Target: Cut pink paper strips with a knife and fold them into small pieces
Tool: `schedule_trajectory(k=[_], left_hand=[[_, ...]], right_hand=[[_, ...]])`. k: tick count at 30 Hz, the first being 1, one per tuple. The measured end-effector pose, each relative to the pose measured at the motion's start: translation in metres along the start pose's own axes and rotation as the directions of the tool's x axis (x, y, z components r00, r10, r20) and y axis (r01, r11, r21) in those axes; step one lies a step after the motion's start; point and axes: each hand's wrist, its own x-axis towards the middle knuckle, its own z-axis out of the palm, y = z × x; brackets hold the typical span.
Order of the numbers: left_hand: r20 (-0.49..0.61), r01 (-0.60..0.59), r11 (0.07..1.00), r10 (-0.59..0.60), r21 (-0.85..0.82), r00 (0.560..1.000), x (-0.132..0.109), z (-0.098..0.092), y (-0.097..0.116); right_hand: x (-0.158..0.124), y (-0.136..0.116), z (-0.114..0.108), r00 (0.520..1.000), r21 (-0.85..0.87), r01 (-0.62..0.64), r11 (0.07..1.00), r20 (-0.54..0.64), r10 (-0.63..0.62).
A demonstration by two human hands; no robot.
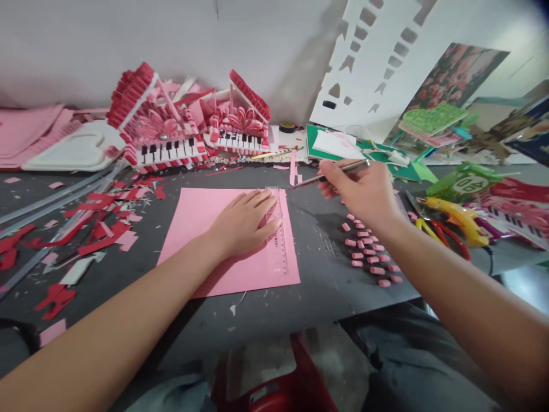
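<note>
A pink foam or card sheet (201, 229) lies flat on the dark table. My left hand (244, 226) rests on it with the fingers stretched out, pressing on a clear ruler (281, 246) along the sheet's right side. Part of the ruler is hidden under the fingers. My right hand (360, 186) is closed around a slim metal craft knife (349, 166). Its thin tip points left and down, just beyond the sheet's top right corner; whether it touches anything I cannot tell. Several small pink rolled pieces (361, 241) lie below my right hand.
Two red-and-pink model pianos (167, 151) stand against the wall. Red and pink scraps (98, 209) and clear plastic strips (47, 200) cover the left side. At right lie a yellow glue gun (457, 214), red-handled scissors (448, 234) and a green packet (463, 182). A green board (315, 146) sits behind.
</note>
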Motion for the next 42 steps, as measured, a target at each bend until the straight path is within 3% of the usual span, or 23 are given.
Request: schedule_trajectory(k=[3, 9, 17, 22, 27, 34, 42], left_hand=[[-0.001, 0.016, 1.000, -0.016, -0.005, 1.000, 0.000, 0.000, -0.001], [0.048, 0.062, 0.998, -0.061, -0.001, 0.997, 0.000, -0.004, 0.002], [0.046, 0.054, 0.998, -0.054, 0.013, 0.997, 0.000, -0.003, 0.003], [0.025, 0.049, 0.999, -0.049, 0.000, 0.998, 0.000, -0.003, 0.003], [0.044, 0.078, 0.997, -0.078, 0.011, 0.996, 0.001, -0.006, 0.003], [0.091, 0.056, 0.998, -0.054, -0.017, 0.994, 0.004, -0.004, 0.001], [0.081, 0.040, 0.999, -0.039, -0.018, 0.996, 0.005, -0.004, 0.002]], right_hand=[[0.014, 0.007, 0.012, 1.000, 0.053, 0.003, 0.999, -0.006, -0.003], [0.018, 0.011, 0.026, 0.999, -0.044, 0.044, 0.998, 0.010, -0.044], [0.010, 0.004, 0.040, 0.972, -0.226, 0.226, 0.947, 0.112, -0.206], [0.006, -0.005, 0.041, 0.961, -0.336, 0.259, 0.905, 0.186, -0.206], [0.006, -0.003, 0.046, 0.953, -0.291, 0.250, 0.923, 0.242, -0.182], [0.004, 0.002, 0.058, 0.948, -0.334, 0.278, 0.901, 0.245, -0.201], [-0.007, 0.000, 0.055, 0.948, -0.332, 0.282, 0.900, 0.243, -0.208]])
